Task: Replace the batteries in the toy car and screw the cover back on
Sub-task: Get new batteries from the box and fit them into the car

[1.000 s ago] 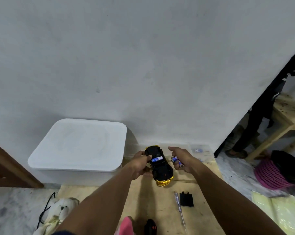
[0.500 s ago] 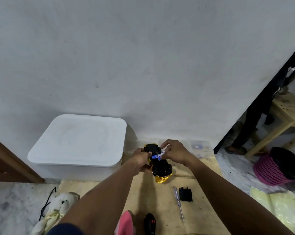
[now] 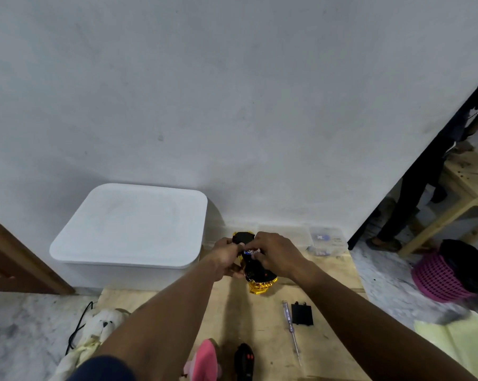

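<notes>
Head view, lower centre of the frame. The toy car [image 3: 260, 274], black with a gold front end, is held upside down just above the wooden board [image 3: 227, 325], its gold end towards the viewer. The left hand [image 3: 226, 257] grips the car from the left side, fingers curled round the body. The right hand [image 3: 277, 254] comes in from the right; its fingertips are bunched together and pinch a small blue-and-white battery [image 3: 248, 252] at the open compartment in the car's underside. Whether this battery is fully seated cannot be told, as the fingers hide most of the compartment.

To the lower right of the car, the black cover [image 3: 302, 314] lies flat on the board, with the screwdriver [image 3: 290, 327] just beside it on its left; neither is touched. No screw can be made out.

Progress, as judged: the cover is off and battery fitting is under way. How many batteries are already in place cannot be seen. Remaining steps: finish seating the batteries, lay the cover over the compartment, and drive the screw home with the screwdriver.
</notes>
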The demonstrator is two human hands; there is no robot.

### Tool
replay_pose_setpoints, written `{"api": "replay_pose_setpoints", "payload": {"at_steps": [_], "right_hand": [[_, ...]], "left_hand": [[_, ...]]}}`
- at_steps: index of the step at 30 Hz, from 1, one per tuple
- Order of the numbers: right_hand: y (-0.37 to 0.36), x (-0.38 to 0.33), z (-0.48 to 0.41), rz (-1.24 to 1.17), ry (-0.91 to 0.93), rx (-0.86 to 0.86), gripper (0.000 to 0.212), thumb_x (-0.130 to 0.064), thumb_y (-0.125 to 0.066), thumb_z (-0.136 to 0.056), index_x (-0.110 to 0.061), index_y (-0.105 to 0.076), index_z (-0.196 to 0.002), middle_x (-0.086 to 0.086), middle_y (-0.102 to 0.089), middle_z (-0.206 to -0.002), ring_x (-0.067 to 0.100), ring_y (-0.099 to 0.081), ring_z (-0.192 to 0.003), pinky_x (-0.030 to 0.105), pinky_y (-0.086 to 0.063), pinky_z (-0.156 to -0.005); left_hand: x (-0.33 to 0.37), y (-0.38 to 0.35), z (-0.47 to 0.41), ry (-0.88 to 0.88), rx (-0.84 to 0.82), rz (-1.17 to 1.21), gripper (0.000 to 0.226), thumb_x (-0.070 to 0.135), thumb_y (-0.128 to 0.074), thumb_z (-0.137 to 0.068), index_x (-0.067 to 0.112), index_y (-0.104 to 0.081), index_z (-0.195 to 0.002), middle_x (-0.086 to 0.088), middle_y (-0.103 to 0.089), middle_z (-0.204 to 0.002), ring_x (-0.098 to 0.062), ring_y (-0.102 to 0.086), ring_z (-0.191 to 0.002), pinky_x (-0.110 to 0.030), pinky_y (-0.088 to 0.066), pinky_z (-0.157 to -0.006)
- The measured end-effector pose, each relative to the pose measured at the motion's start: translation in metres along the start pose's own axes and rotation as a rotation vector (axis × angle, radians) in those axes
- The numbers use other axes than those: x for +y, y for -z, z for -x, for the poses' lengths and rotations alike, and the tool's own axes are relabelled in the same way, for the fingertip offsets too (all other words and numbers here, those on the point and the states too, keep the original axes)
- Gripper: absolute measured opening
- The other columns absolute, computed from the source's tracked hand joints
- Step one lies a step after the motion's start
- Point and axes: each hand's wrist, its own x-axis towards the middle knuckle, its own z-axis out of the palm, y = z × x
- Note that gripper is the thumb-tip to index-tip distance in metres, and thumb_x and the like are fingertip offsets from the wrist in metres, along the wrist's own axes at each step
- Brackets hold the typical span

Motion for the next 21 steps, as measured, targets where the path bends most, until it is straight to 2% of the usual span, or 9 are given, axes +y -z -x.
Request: {"api": "replay_pose_setpoints", "payload": {"at_steps": [3, 7, 9, 12, 16, 18, 20, 21], "right_hand": [[-0.003, 0.002, 0.0, -0.133, -0.003, -0.014, 0.027, -0.038, -0.06, -0.096, -0.038, -0.067, -0.122, -0.008, -0.064, -0.11, 0.01, -0.056, -0.099, 0.026, -0.041, -0.076], [-0.007, 0.0, 0.005, -0.421, -0.123, 0.035, 0.023, -0.033, -0.075, -0.084, -0.035, -0.072, -0.107, -0.013, -0.071, -0.095, 0.004, -0.062, -0.085, 0.025, -0.049, -0.075], [-0.011, -0.001, 0.007, -0.506, -0.181, 0.077, 0.017, -0.032, -0.08, -0.079, -0.033, -0.074, -0.095, -0.013, -0.072, -0.089, 0.004, -0.064, -0.083, 0.03, -0.053, -0.077], [-0.015, -0.002, 0.008, -0.538, -0.211, 0.119, 0.011, -0.035, -0.08, -0.078, -0.033, -0.077, -0.089, -0.014, -0.07, -0.094, 0.006, -0.065, -0.09, 0.034, -0.054, -0.082], [-0.016, 0.0, 0.009, -0.534, -0.244, 0.144, 0.015, -0.041, -0.08, -0.077, -0.036, -0.078, -0.091, -0.017, -0.066, -0.097, 0.003, -0.063, -0.092, 0.036, -0.054, -0.083], [-0.016, 0.001, 0.009, -0.502, -0.268, 0.165, 0.024, -0.043, -0.081, -0.074, -0.036, -0.075, -0.096, -0.018, -0.062, -0.104, 0.004, -0.061, -0.098, 0.034, -0.053, -0.084], [-0.015, 0.001, 0.009, -0.519, -0.367, 0.162, 0.051, -0.046, -0.086, -0.067, -0.034, -0.066, -0.112, -0.014, -0.056, -0.115, 0.008, -0.058, -0.106, 0.029, -0.051, -0.085], [-0.014, 0.002, 0.008, -0.568, -0.448, 0.123, 0.066, -0.047, -0.088, -0.062, -0.033, -0.059, -0.119, -0.011, -0.056, -0.118, 0.011, -0.058, -0.107, 0.028, -0.05, -0.085]], "left_hand": [[0.0, 0.001, 0.002, 0.01, 0.008, 0.017, 0.027, 0.024, -0.052, -0.099, 0.011, -0.052, -0.123, -0.018, -0.063, -0.114, -0.035, -0.068, -0.064, -0.053, -0.061, -0.074], [0.001, 0.004, 0.001, 0.033, 0.012, 0.026, 0.023, 0.023, -0.052, -0.1, 0.011, -0.054, -0.12, -0.018, -0.064, -0.113, -0.037, -0.066, -0.07, -0.053, -0.061, -0.075], [0.001, 0.003, 0.001, 0.036, 0.01, 0.037, 0.024, 0.021, -0.052, -0.1, 0.011, -0.052, -0.123, -0.019, -0.064, -0.113, -0.036, -0.064, -0.069, -0.054, -0.06, -0.075], [-0.001, 0.002, 0.001, 0.026, -0.015, 0.089, 0.026, 0.016, -0.046, -0.102, 0.016, -0.047, -0.128, -0.022, -0.062, -0.118, -0.032, -0.062, -0.061, -0.059, -0.058, -0.077], [-0.001, 0.001, 0.004, -0.002, -0.053, 0.15, 0.035, 0.011, -0.043, -0.102, 0.024, -0.044, -0.134, -0.023, -0.061, -0.117, -0.034, -0.068, -0.063, -0.058, -0.059, -0.075], [0.0, 0.001, 0.006, -0.006, -0.05, 0.177, 0.038, 0.009, -0.043, -0.102, 0.025, -0.042, -0.136, -0.021, -0.062, -0.113, -0.033, -0.07, -0.063, -0.053, -0.06, -0.069], [0.001, 0.001, 0.006, -0.01, -0.036, 0.195, 0.04, 0.006, -0.043, -0.102, 0.025, -0.041, -0.137, -0.018, -0.061, -0.113, -0.031, -0.07, -0.061, -0.05, -0.061, -0.064], [0.001, 0.002, 0.005, -0.013, -0.028, 0.194, 0.041, 0.006, -0.044, -0.101, 0.026, -0.041, -0.136, -0.017, -0.061, -0.114, -0.031, -0.069, -0.062, -0.052, -0.061, -0.067]]}}
